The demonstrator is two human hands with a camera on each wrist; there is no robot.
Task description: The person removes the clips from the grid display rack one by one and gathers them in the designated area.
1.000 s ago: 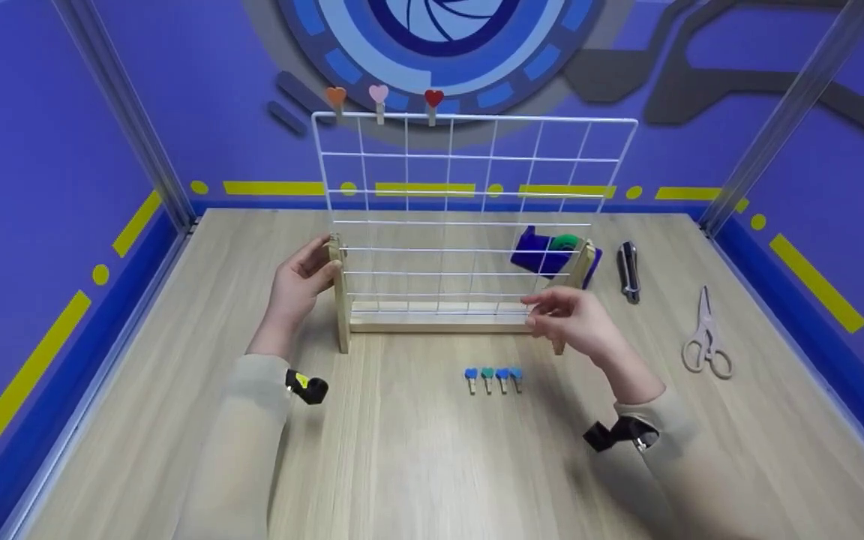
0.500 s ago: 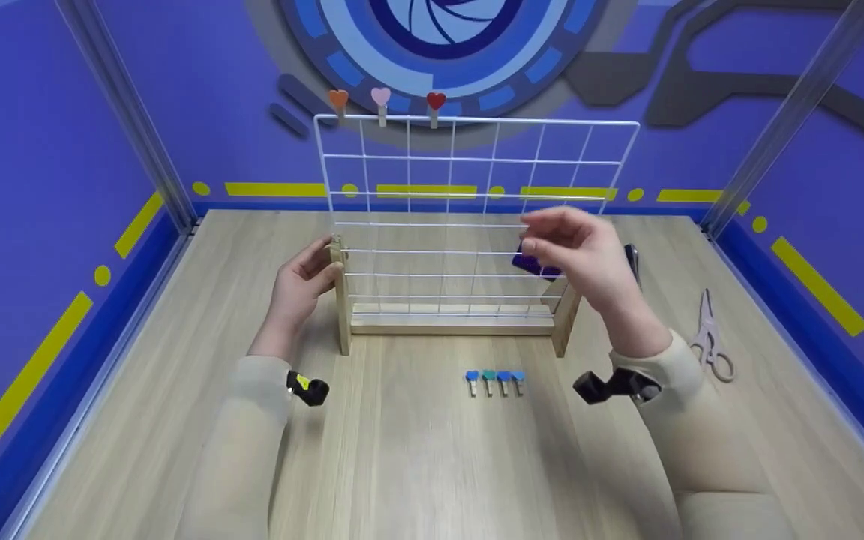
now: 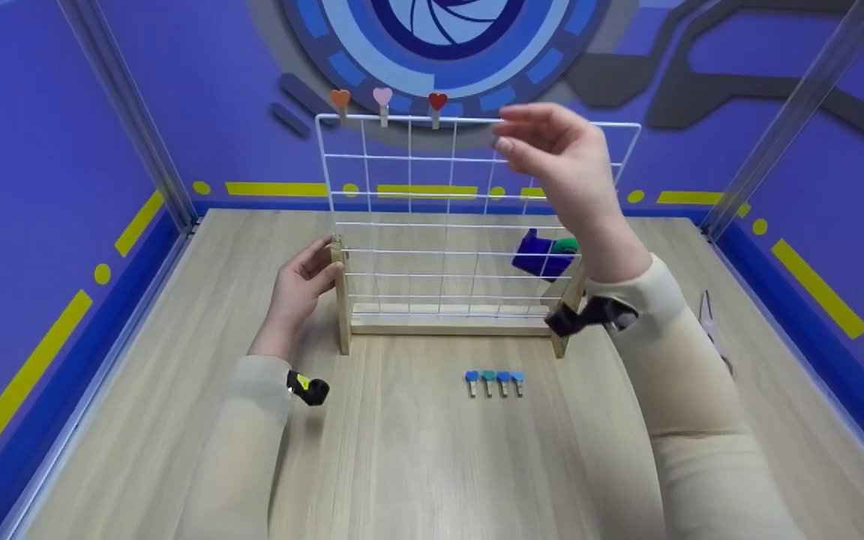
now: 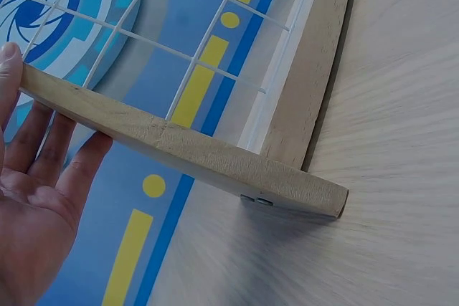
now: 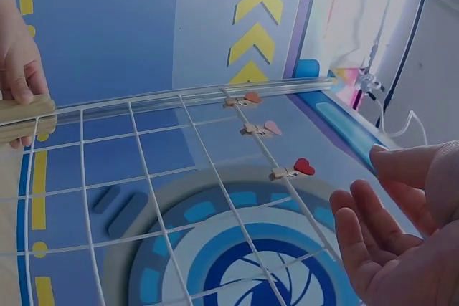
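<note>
My left hand point(image 3: 297, 289) grips the left wooden post point(image 3: 341, 315) of a stand holding a white wire grid point(image 3: 409, 158); the left wrist view shows the thumb and fingers on opposite sides of the post point(image 4: 165, 136). On the top wire sit heart clothespins: orange point(image 3: 340, 99), pink point(image 3: 382, 97) and red point(image 3: 438, 100). My right hand point(image 3: 574, 161) is raised beside the top wire, right of the red one. In the right wrist view its thumb and fingers point(image 5: 358, 234) are apart, with nothing between them.
Several blue and green heart clothespins point(image 3: 488, 381) lie in a row on the table before the stand. A blue tape dispenser point(image 3: 535, 253) stands behind the grid. Scissors point(image 3: 709, 319) lie at the right, partly hidden by my right forearm. Blue walls point(image 3: 19, 187) enclose the table.
My right hand has risen from the lower right of the stand to the top wire. My left hand keeps its grip on the post. The clothespins stay where they were.
</note>
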